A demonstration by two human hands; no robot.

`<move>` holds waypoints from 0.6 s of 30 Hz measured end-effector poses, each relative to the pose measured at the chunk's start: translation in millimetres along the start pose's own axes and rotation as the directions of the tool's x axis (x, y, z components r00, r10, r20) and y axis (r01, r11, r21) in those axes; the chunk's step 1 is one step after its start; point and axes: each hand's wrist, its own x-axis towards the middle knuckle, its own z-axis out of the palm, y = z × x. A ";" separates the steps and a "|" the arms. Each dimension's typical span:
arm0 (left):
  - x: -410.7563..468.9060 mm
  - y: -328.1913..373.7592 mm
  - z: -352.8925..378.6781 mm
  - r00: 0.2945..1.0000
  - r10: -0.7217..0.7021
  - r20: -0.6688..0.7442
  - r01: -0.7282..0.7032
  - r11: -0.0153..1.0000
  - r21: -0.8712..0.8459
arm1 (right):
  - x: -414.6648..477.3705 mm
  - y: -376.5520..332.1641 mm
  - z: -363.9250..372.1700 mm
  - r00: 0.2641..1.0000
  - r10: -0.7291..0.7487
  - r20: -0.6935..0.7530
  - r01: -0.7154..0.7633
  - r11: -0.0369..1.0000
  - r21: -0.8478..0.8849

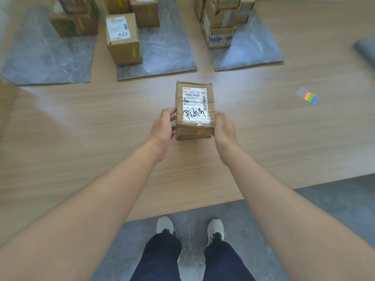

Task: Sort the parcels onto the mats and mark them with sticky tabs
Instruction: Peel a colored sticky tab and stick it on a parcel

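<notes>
A small cardboard parcel with a white shipping label and an orange tab on its near face is held between both hands above the wooden table. My left hand grips its left side and my right hand grips its right side. Three grey mats lie at the back: the left mat, the middle mat and the right mat. Parcels stand on each, those on the left marked with orange tabs, the middle with green, the right with blue. A pad of sticky tabs in orange, green and blue lies on the table at the right.
The table's near edge runs just in front of my feet. A cardboard box shows at the left edge. A rolled grey mat lies at the far right.
</notes>
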 end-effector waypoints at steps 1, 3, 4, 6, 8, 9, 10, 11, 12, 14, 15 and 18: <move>-5.9 9.5 -1.0 1.000 0.028 -0.001 -0.028 1.000 0.014 | -3.2 -10.4 0.3 1.000 -0.016 -0.015 0.016 1.000 0.002; -18.0 30.7 -2.1 0.997 0.079 -0.003 -0.079 0.996 0.032 | -10.3 -33.5 0.4 0.997 -0.073 -0.024 0.073 0.997 0.003; -23.6 41.9 -2.5 0.995 0.103 -0.002 -0.103 0.994 0.031 | -14.5 -46.3 -0.3 0.994 -0.104 -0.018 0.105 0.994 0.007; -37.0 65.9 -3.7 0.987 0.158 -0.002 -0.158 0.987 0.016 | -24.0 -73.8 -1.4 0.987 -0.161 -0.001 0.161 0.987 0.008; -53.3 91.2 -4.8 0.976 0.219 -0.007 -0.219 0.976 0.007 | -35.5 -103.4 -2.7 0.979 -0.203 0.029 0.203 0.979 0.003; -61.2 102.9 -5.5 0.968 0.250 -0.008 -0.250 0.968 0.008 | -41.3 -118.1 -3.5 0.973 -0.228 0.042 0.227 0.974 0.014; -69.4 114.1 -6.3 0.960 0.279 -0.011 -0.279 0.960 0.010 | -47.6 -132.3 -4.6 0.967 -0.250 0.056 0.249 0.968 0.026; -78.7 125.6 -7.2 0.952 0.307 -0.015 -0.307 0.952 0.013 | -52.9 -145.4 -5.7 0.960 -0.271 0.066 0.270 0.962 0.034; -87.7 137.1 -8.5 0.944 0.328 -0.020 -0.328 0.945 0.018 | -58.5 -158.4 -7.2 0.954 -0.293 0.071 0.290 0.956 0.041; -105.1 158.8 -10.9 0.932 0.361 -0.022 -0.360 0.932 0.031 | -71.1 -183.4 -10.0 0.945 -0.315 0.083 0.311 0.949 0.059; -114.3 169.6 -11.6 0.927 0.375 -0.027 -0.373 0.927 0.040 | -76.3 -194.7 -11.5 0.941 -0.325 0.089 0.321 0.945 0.064; -142.5 198.9 -12.7 0.914 0.403 -0.039 -0.402 0.915 0.038 | -97.2 -228.0 -17.3 0.927 -0.361 0.102 0.357 0.932 0.063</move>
